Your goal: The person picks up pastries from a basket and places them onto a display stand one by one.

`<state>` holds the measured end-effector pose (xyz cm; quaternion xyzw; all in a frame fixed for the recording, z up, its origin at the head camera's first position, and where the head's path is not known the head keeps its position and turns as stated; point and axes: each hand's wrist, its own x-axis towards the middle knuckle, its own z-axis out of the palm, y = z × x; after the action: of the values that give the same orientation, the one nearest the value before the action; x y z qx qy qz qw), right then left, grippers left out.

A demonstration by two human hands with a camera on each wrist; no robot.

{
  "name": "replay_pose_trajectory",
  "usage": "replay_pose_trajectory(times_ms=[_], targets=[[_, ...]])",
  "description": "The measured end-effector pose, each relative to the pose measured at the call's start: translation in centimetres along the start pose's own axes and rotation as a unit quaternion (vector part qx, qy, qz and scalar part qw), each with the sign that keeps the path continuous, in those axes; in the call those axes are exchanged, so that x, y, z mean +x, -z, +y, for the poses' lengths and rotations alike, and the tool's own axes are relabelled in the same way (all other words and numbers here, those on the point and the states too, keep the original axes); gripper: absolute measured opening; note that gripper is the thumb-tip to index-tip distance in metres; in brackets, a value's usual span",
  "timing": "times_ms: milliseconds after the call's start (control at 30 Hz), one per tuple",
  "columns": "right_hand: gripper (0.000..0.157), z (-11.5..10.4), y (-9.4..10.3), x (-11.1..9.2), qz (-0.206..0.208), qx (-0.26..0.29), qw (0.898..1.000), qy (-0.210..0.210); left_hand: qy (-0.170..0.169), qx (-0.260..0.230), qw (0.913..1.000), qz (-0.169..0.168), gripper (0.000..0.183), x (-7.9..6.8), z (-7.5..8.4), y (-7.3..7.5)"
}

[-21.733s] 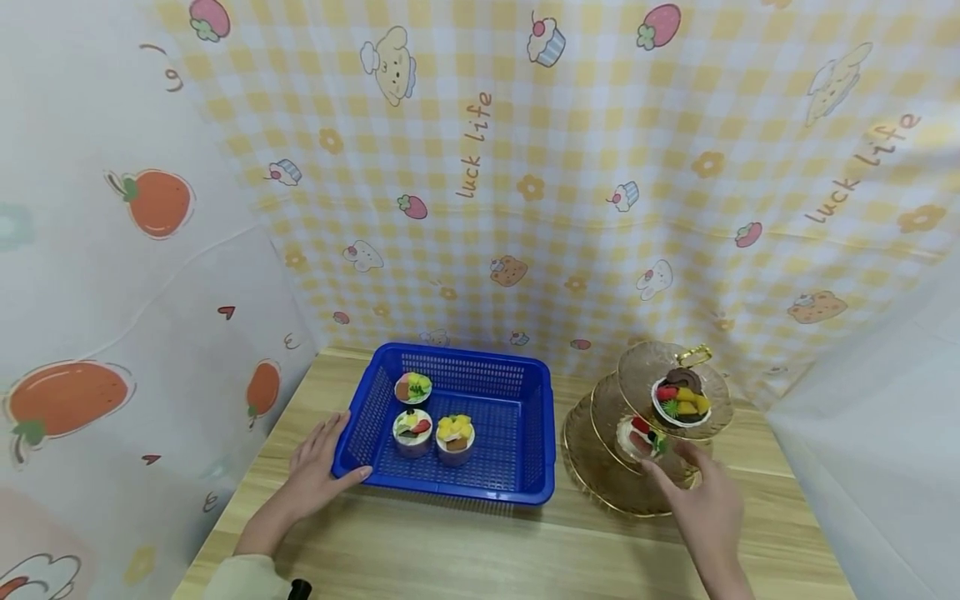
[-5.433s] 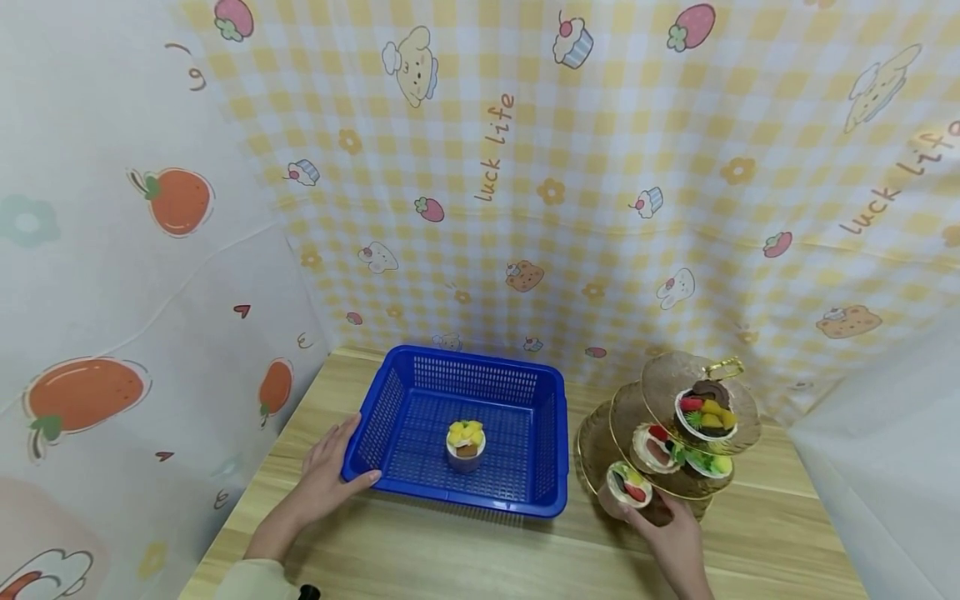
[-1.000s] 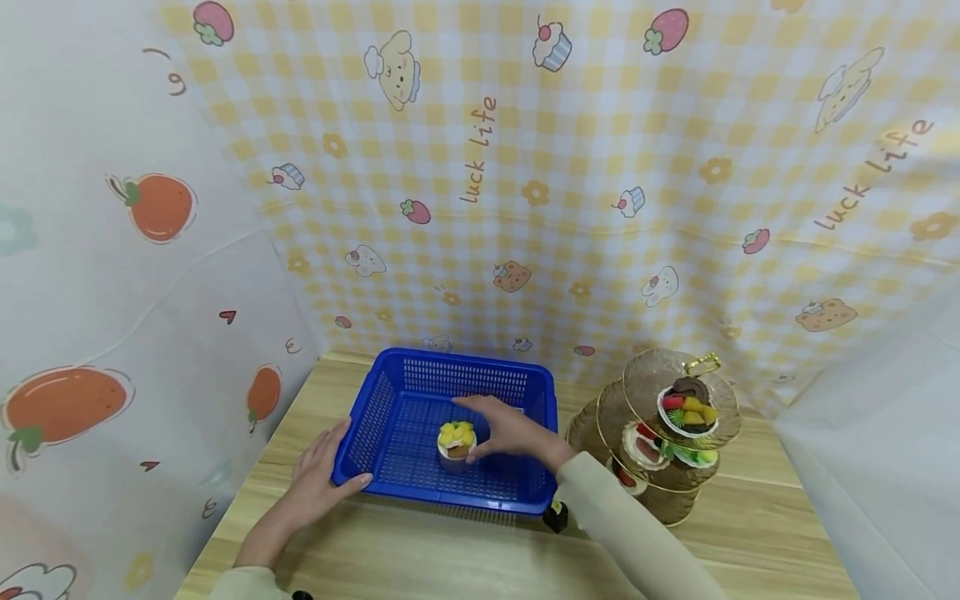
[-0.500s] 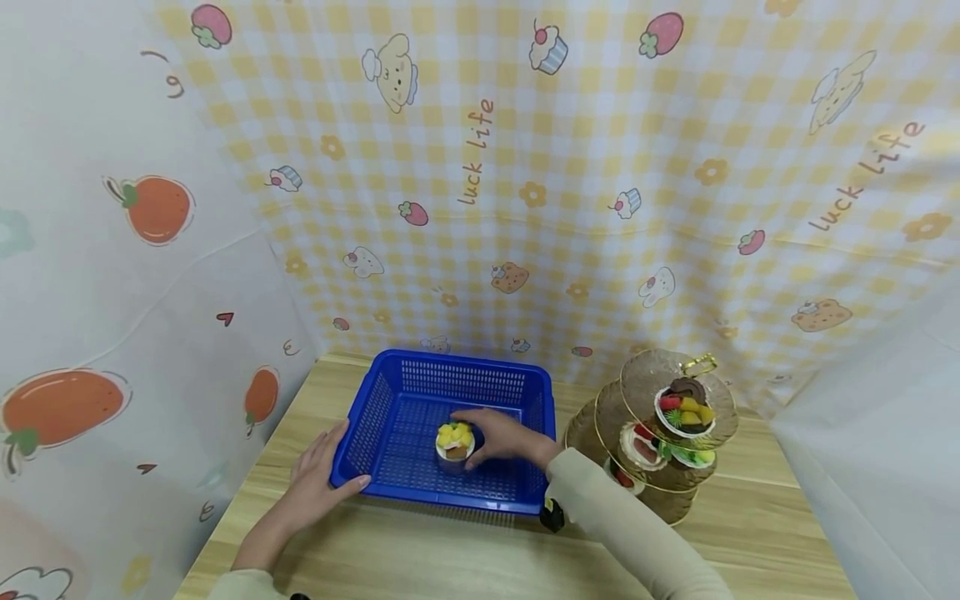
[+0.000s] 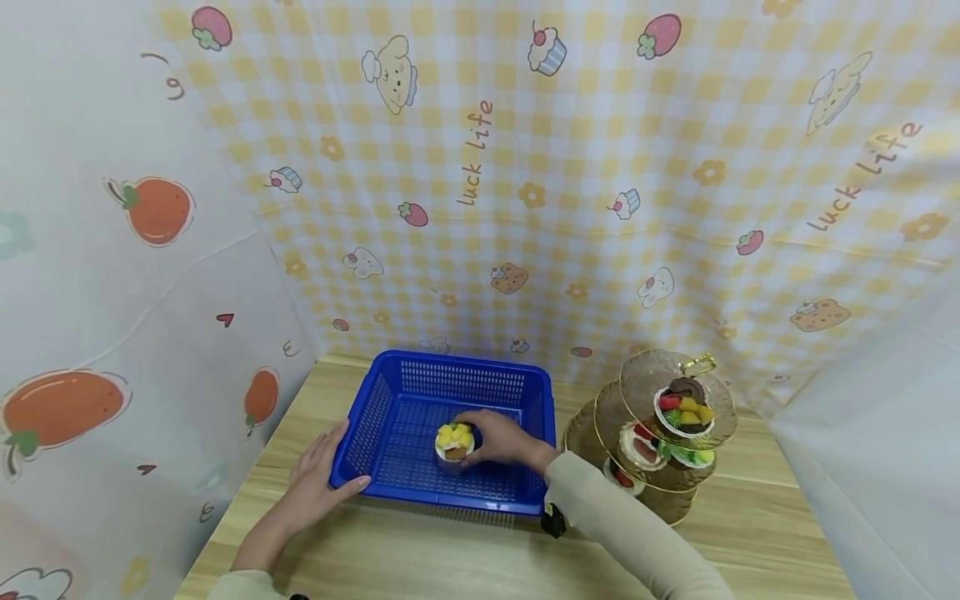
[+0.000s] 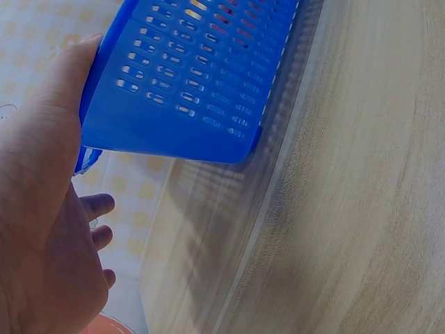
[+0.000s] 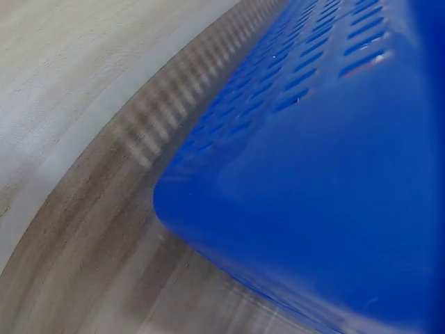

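Note:
In the head view a blue plastic basket (image 5: 480,504) stands on the table with a single cupcake (image 5: 452,435) in it, topped with yellow pieces. My right hand (image 5: 501,437) reaches in from the right and grips this cupcake between thumb and fingers. At the basket's front left corner rests my left hand (image 5: 317,477), its thumb at the front rim and its fingers stretched along the left side. The left wrist view shows that thumb (image 6: 73,73) against the basket wall (image 6: 174,125). From the right wrist only the basket's outer side (image 7: 313,202) is visible; the hand is hidden there.
Right of the basket stands a three-tier cake stand (image 5: 577,433) with gold rims. A chocolate-and-fruit cupcake (image 5: 684,410) sits on top, others (image 5: 641,446) lower down. A patterned cloth (image 5: 450,250) hangs behind the wooden table (image 5: 420,550).
Since the earliest frame, two cupcakes have left the basket and now stand on the cake stand. Over the last second my right hand has closed on the remaining cupcake; my left hand stays put.

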<state>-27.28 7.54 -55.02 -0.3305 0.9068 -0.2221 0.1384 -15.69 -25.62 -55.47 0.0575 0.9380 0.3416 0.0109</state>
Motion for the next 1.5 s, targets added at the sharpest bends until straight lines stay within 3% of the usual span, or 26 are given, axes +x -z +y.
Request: replay_pose_trajectory(times_ms=[533, 933, 1500], targets=[[0.067, -0.8, 1.0, 0.4, -0.023, 0.024, 0.999, -0.016, -0.002, -0.001, 1.0000, -0.001, 0.101, 0.3, -0.3, -0.2], [0.064, -0.8, 1.7, 1.2, -0.057, 0.012, 0.998, 0.008, -0.002, 0.001, 1.0000, 0.002, 0.099, 0.1, -0.2, -0.2], [0.063, -0.4, 2.7, 3.0, -0.099, 0.039, 0.994, 0.017, -0.005, -0.002, 1.0000, 0.004, 0.100, -0.1, -0.4, -0.3]])
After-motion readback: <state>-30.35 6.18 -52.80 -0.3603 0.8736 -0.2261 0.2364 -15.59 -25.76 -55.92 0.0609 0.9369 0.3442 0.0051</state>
